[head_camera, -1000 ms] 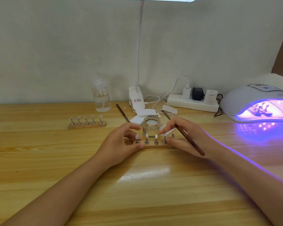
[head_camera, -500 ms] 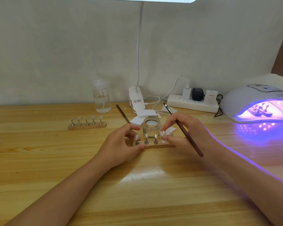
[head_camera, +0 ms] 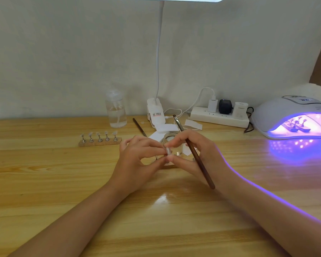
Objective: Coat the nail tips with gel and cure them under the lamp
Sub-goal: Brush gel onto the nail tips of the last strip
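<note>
Brown brush [head_camera: 194, 152] bristles away, right hand [head_camera: 196, 154]

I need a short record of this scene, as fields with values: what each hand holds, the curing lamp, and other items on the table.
left hand: pinches the stand of a clear nail tip together with the right hand
right hand: touches the same tip with its fingers; holds long brown-handled brush, bristle end pointing away
white dome curing lamp: lit purple, nail stands inside
wooden strip with five nail tips: to the left, untouched
clear glass jar: behind the hands, mostly hidden
clear plastic pump bottle: at the back
</note>
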The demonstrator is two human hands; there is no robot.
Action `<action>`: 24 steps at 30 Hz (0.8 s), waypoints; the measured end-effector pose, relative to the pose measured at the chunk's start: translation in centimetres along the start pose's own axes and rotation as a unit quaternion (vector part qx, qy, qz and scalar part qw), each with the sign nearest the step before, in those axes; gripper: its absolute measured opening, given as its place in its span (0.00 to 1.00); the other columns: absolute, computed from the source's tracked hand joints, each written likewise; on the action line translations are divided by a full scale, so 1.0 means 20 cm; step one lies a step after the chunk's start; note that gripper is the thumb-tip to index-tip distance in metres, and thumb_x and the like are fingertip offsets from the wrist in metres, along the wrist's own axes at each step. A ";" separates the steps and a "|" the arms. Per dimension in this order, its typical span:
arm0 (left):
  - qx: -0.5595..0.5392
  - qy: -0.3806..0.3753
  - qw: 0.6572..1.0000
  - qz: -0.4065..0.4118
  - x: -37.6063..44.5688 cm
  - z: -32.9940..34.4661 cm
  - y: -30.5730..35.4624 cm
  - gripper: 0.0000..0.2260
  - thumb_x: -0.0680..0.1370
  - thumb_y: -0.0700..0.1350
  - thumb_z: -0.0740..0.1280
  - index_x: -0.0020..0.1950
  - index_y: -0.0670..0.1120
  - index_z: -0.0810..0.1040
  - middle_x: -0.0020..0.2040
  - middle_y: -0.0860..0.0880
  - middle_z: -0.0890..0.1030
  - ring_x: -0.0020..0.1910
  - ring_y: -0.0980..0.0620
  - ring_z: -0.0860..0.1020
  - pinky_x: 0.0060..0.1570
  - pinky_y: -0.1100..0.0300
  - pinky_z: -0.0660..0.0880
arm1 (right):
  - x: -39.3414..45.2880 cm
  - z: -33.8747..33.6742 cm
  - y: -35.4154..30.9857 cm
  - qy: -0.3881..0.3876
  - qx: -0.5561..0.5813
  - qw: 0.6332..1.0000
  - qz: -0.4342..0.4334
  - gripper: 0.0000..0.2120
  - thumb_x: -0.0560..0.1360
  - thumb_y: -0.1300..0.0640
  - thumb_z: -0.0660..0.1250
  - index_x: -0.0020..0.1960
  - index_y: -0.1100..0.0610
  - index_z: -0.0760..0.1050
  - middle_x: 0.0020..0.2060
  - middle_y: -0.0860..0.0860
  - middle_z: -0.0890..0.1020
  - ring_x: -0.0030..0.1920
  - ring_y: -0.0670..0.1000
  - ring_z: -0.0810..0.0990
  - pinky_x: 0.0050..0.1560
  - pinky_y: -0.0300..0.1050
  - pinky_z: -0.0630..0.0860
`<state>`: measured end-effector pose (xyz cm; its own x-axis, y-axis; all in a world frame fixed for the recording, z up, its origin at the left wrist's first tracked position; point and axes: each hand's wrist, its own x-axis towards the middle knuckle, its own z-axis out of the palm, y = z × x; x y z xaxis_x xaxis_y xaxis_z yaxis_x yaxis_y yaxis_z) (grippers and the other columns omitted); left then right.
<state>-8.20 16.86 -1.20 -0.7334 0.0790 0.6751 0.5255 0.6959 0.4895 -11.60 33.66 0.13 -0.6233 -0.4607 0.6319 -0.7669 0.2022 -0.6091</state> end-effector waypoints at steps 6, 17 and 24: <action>-0.036 0.031 0.998 -0.047 0.01 -0.01 0.01 0.05 0.67 0.53 0.69 0.41 0.58 0.81 0.42 0.64 0.80 0.50 0.59 0.76 0.60 0.44 0.61 | 0.07 -0.09 -0.05 0.053 0.085 0.990 0.099 0.16 0.73 0.41 0.54 0.51 0.43 0.76 0.35 0.47 0.84 0.35 0.43 0.80 0.38 0.36 0.77; -0.087 0.046 0.992 -0.080 0.02 -0.02 0.01 0.05 0.66 0.52 0.70 0.39 0.53 0.81 0.39 0.60 0.82 0.48 0.56 0.78 0.61 0.39 0.63 | 0.30 -0.10 0.07 0.005 -0.092 0.976 0.196 0.16 0.75 0.49 0.65 0.31 0.54 0.73 0.23 0.45 0.75 0.25 0.36 0.73 0.30 0.28 0.67; -0.086 0.043 0.991 -0.091 0.01 -0.02 0.00 0.03 0.67 0.47 0.73 0.39 0.51 0.82 0.40 0.58 0.82 0.48 0.56 0.78 0.62 0.39 0.63 | 0.34 -0.06 0.09 -0.036 -0.167 0.965 0.200 0.20 0.74 0.45 0.65 0.39 0.64 0.78 0.26 0.49 0.77 0.29 0.42 0.75 0.32 0.34 0.69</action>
<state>-8.25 16.65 -0.79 -0.7871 -0.1021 0.6083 0.4599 0.5600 0.6891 -17.41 31.92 3.84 -0.8763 -0.3451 0.3360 -0.4817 0.6372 -0.6017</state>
